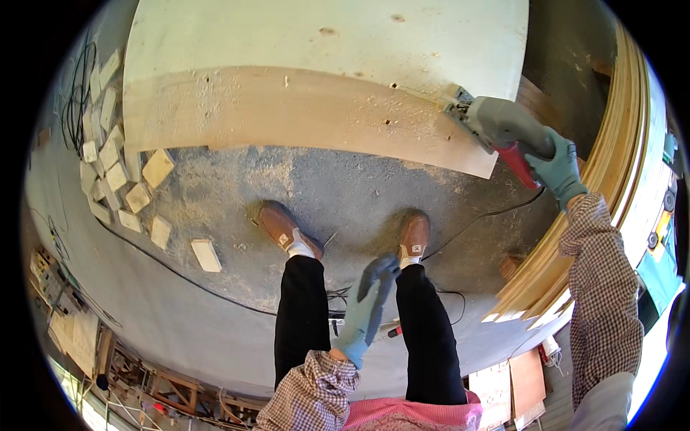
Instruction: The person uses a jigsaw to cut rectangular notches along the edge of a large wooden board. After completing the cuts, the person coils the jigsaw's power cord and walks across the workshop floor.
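My right hand [558, 165], in a blue-grey work glove, is wrapped round the handle of a grey and red jigsaw [507, 122]. The jigsaw's metal base rests near the right edge of a large pale wood sheet [323, 43]. Along the sheet's near side runs a tan curved strip [287, 108], meeting the pale part in an arc that reaches the jigsaw. Sawdust and several small dark holes show there. The blade is hidden. My left hand [368, 305], gloved too, hangs over the floor between my legs; its fingers are stretched and slightly bent, with nothing visible in them.
Small wood offcuts [158, 168] lie scattered on the floor at left, beside a coil of black cable [77, 100]. A dark cord [503, 212] trails from the jigsaw across the floor near my shoes [415, 233]. Long wood sheets are stacked [611, 172] at right.
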The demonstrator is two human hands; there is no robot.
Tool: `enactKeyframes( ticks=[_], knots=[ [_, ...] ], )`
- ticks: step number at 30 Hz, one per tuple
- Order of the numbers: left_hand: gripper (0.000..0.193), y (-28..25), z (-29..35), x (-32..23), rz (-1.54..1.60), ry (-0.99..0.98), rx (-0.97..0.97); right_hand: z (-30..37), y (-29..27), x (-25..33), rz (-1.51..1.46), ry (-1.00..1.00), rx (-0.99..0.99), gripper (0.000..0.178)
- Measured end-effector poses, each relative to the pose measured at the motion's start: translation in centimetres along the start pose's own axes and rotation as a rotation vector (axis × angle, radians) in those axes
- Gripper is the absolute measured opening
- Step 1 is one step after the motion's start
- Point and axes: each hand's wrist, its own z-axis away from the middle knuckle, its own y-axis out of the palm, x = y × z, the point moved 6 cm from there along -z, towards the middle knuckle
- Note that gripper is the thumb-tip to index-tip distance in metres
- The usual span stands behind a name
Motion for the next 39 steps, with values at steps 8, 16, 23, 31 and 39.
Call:
enactKeyframes(
  ticks=[8,16,23,31,39],
  knots=[
    [0.048,1.1,0.1,-2.3,0.056,-0.059,-0.011,-2.4,-1.7,1.9,0.106,-0.264,0.036,0.056],
    [0.050,1.6,-3.0,-1.8,-0.063,-0.048,0.009,-1.3,-1.0,1.7,-0.033,-0.218,0.254,0.056],
    [0.043,7.6,-1.2,-2.1,0.188,-0.060,0.159,-1.3,-0.2,0.2,-0.050,-0.027,0.384,0.066],
    [0.044,7.0,-0.2,-5.1,-0.486,0.124,0.178,-0.9,-0.6,1.8,0.015,-0.286,0.177,0.057],
    [0.042,7.5,-1.0,-6.6,-0.741,0.278,0.196,-1.7,-1.3,3.7,-0.032,-0.312,0.204,0.049]
  ],
)
